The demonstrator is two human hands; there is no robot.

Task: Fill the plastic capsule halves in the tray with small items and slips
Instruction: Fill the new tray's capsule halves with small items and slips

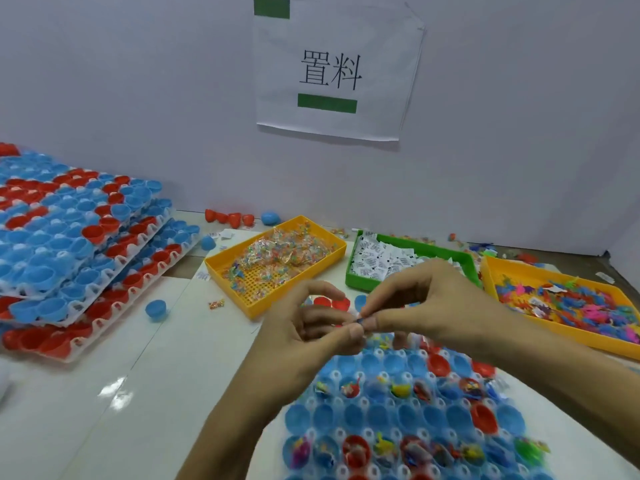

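A clear tray of blue and red capsule halves lies in front of me; two of its rows hold small colourful toys, the rows between hold none. Above its far edge my left hand and my right hand meet, fingertips pinching a small slip or packet between them. Behind stand a yellow bin of clear candy packets, a green bin of white printed slips and a yellow bin of colourful plastic toys.
Stacked trays of blue and red capsule halves fill the left side. Loose capsule halves and a stray packet lie on the white table. A paper sign hangs on the wall behind.
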